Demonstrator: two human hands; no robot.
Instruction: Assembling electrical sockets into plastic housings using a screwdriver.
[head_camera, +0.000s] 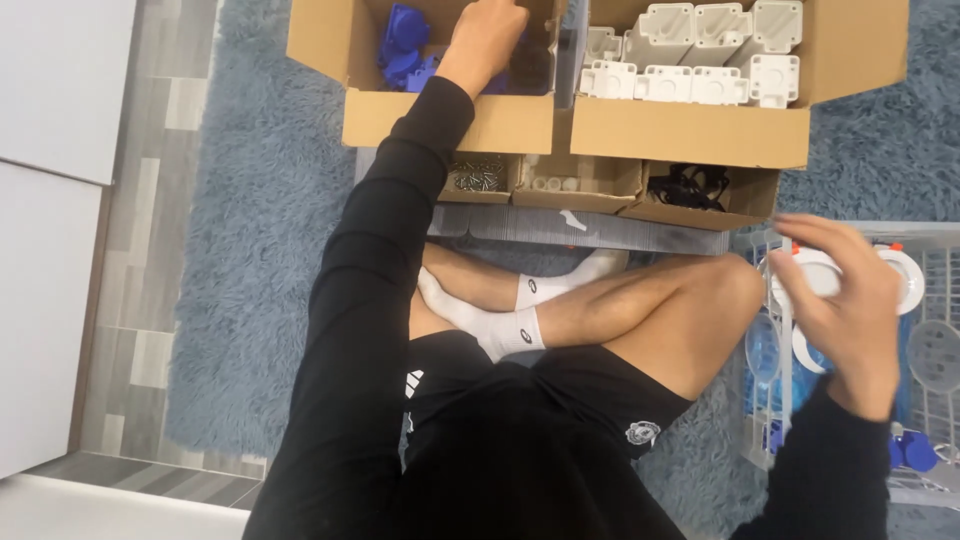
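Boxes (640, 130) ahead (small trays (580, 185) below); basket (940, 270) right.

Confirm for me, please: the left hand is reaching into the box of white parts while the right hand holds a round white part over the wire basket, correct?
Not quite. The head view shows the left hand in the cardboard box of blue parts, not white ones. The right hand does hold a round white part over the wire basket.

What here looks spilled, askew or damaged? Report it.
Nothing stands out. The blue plastic parts and white plastic housings sit inside their cardboard boxes, and the small trays of screws look contained. The left hand reaches into the blue-parts box; the right hand holds a round white fitting over the wire basket.
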